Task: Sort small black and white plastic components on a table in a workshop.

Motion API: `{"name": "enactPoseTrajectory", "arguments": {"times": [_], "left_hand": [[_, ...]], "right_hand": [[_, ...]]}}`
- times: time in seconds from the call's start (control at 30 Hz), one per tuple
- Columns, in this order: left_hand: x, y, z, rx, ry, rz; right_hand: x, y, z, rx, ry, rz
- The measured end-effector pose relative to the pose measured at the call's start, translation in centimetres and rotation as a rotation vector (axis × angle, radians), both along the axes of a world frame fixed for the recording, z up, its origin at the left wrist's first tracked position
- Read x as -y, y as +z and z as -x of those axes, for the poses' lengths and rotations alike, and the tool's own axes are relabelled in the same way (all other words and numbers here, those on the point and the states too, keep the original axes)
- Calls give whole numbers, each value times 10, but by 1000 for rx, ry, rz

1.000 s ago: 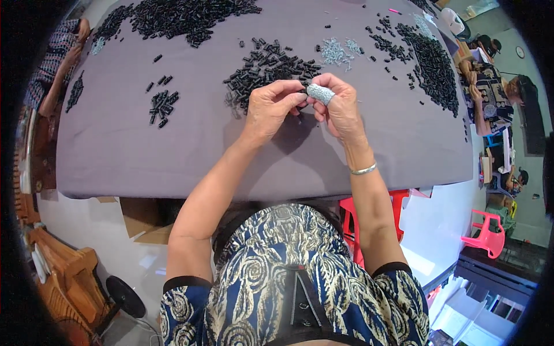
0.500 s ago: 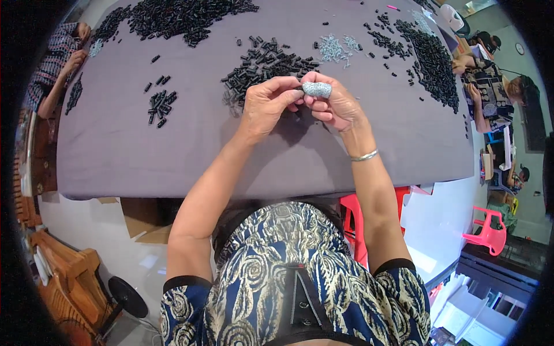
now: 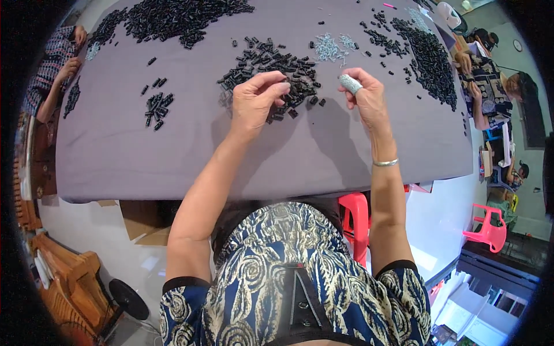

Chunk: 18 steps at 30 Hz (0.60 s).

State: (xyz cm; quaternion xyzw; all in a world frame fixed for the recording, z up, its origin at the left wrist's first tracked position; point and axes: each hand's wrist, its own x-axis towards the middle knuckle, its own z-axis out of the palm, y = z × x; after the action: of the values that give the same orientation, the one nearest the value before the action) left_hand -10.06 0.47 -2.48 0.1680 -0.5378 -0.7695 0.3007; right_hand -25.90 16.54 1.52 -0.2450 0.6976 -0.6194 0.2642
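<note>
My left hand (image 3: 257,102) is closed in a pinch over the near edge of a heap of short black cylindrical pieces (image 3: 262,62). What its fingertips hold, if anything, is lost against the dark heap. Apart from it, to the right, my right hand (image 3: 369,99) is also closed, thumb against fingers. A speckled pale-grey sleeve (image 3: 350,85) covers a digit, apparently the thumb, and a bracelet (image 3: 385,163) circles the wrist. Whatever sits between these fingertips is too small to name. Just beyond lies a pile of tiny pale-blue pieces (image 3: 329,48).
A grey cloth (image 3: 190,150) covers the table. A small group of black pieces (image 3: 157,108) lies at left. Larger black heaps (image 3: 167,17) spread at the far left and far right (image 3: 433,69). Other people (image 3: 55,69) work at both sides. A red chair (image 3: 355,222) stands below the near edge.
My hands have parted. The right hand has moved right and tilted upward, away from the left, which has shifted slightly left. The dark piece between them no longer shows clearly.
</note>
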Motion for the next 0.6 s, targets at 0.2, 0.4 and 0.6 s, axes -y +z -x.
{"name": "enactPoseTrajectory", "arguments": {"times": [0.2,0.4,0.6], "left_hand": [[2,-3,1,-48,12,44],[0,0,-2,-21,20,-19],[-3,-1,-1,40,3,35]], "right_hand": [[-10,-25,2,-311,57,-217],[2,-23,-15,-842,250,-159],[9,-25,-17,-857,271,-225]]}}
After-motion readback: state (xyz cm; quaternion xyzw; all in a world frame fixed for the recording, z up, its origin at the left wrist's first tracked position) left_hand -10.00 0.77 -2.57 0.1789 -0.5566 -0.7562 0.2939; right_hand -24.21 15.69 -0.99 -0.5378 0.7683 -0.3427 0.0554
